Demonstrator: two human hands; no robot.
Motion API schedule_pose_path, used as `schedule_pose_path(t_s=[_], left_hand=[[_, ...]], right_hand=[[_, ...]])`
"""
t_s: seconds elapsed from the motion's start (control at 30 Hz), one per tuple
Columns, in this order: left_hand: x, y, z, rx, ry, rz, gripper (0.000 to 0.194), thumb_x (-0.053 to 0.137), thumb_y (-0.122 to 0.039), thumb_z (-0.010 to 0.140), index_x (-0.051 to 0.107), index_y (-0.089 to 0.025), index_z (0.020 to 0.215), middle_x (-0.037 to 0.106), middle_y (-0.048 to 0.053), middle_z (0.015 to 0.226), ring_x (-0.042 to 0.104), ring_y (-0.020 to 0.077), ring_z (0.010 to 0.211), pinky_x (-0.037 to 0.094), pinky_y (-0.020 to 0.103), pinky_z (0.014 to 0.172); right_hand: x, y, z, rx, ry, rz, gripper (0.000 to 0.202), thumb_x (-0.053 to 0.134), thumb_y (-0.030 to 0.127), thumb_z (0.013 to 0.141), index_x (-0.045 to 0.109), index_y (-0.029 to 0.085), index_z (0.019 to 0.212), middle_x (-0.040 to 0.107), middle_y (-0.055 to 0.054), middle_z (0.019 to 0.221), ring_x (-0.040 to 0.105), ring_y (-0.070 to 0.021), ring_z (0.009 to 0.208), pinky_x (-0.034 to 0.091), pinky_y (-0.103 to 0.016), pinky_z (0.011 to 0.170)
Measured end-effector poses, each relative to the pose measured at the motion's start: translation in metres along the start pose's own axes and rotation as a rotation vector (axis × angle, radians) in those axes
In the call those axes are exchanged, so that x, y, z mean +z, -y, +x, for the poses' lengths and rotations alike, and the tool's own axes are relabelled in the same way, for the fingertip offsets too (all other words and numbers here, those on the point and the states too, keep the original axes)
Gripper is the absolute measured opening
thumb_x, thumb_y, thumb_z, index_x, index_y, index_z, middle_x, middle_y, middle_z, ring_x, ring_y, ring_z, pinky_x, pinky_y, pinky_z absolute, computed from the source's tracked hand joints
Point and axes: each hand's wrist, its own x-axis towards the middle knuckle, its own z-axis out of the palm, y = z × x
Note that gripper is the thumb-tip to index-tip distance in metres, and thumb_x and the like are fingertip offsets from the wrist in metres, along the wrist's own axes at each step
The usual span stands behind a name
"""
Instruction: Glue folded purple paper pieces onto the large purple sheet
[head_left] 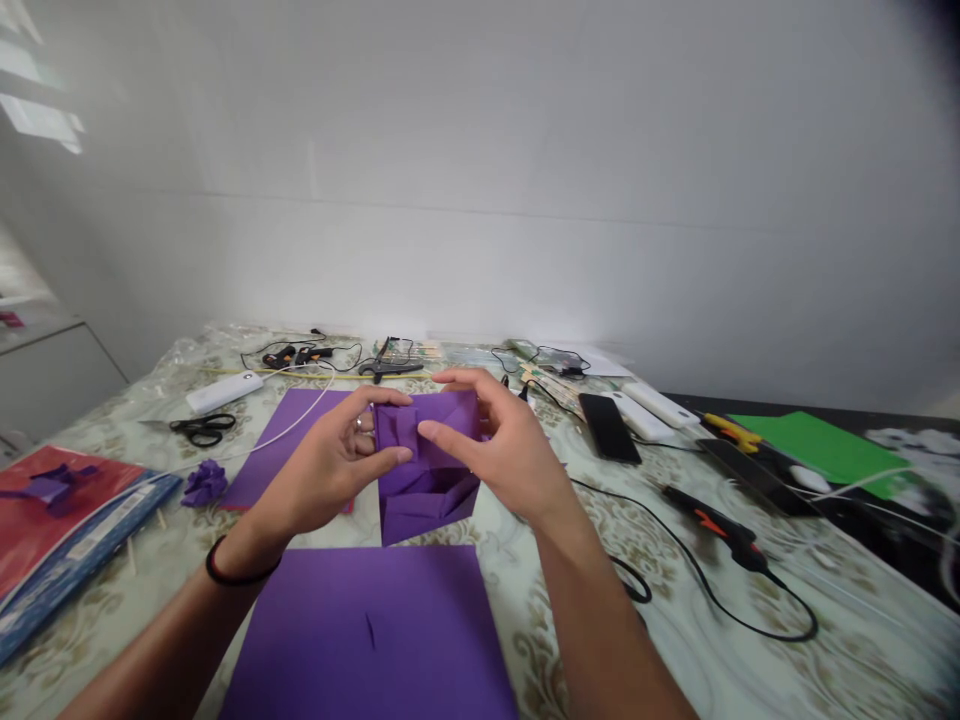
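Observation:
A folded purple piece [431, 500] with creases and flaps is held up above the table, between both hands. My left hand [337, 455], with a ring on a finger and a dark band at the wrist, grips its left edge with thumb and fingers. On the other side my right hand [495, 440] holds the piece, its thumb pressed on the front near a small raised fold. Below lies a flat purple sheet [367, 640] with a small dark slit or strip on it. Another purple sheet [289, 430] lies behind my left hand.
Black scissors [202, 429], a crumpled purple piece [204, 484] and a red-and-blue packet [82, 520] are at the left. Right are a black phone [609, 427], a glue gun [724, 530] with a looping cord, and green sheets [817, 445]. More tools [390, 368] lie behind.

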Motion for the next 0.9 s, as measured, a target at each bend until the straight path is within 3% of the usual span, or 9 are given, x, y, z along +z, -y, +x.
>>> schedule_pose_path(t_s=[0.13,0.3,0.63,0.9], left_hand=[[0.003,-0.001,-0.003,0.003,0.011,0.011,0.049,0.08,-0.03,0.088,0.063,-0.03,0.133,0.072,0.003,0.089,0.071,0.022,0.067,0.057,0.031,0.054],[0.006,-0.002,-0.003,0.046,-0.011,-0.011,0.069,0.082,-0.03,0.087,0.05,-0.035,0.149,0.072,0.004,0.092,0.072,0.0244,0.073,0.06,0.033,0.056],[0.002,-0.002,-0.001,0.058,-0.043,0.047,0.056,0.076,-0.03,0.092,0.056,-0.03,0.144,0.066,0.003,0.088,0.063,0.0177,0.065,0.053,0.027,0.051],[-0.006,-0.006,0.003,0.024,-0.076,0.076,0.057,0.081,-0.027,0.087,0.058,-0.025,0.14,0.063,-0.001,0.075,0.058,0.0142,0.058,0.048,0.024,0.05]], right_hand=[[0.005,0.003,0.0,-0.009,-0.02,-0.057,0.043,0.087,0.034,0.077,0.071,0.03,0.117,0.073,-0.001,0.123,0.068,-0.0244,0.105,0.053,-0.044,0.1],[0.008,0.003,0.0,-0.032,-0.039,-0.046,0.033,0.086,0.03,0.079,0.073,0.028,0.109,0.075,-0.001,0.115,0.069,-0.0236,0.104,0.052,-0.043,0.1],[0.009,0.002,0.0,-0.069,-0.022,-0.075,0.029,0.086,0.031,0.081,0.072,0.028,0.106,0.074,-0.001,0.113,0.068,-0.0228,0.103,0.053,-0.041,0.098],[0.006,-0.003,0.001,0.019,0.046,-0.001,0.033,0.079,0.031,0.087,0.068,0.03,0.119,0.072,-0.002,0.125,0.07,-0.0226,0.102,0.058,-0.04,0.088]])
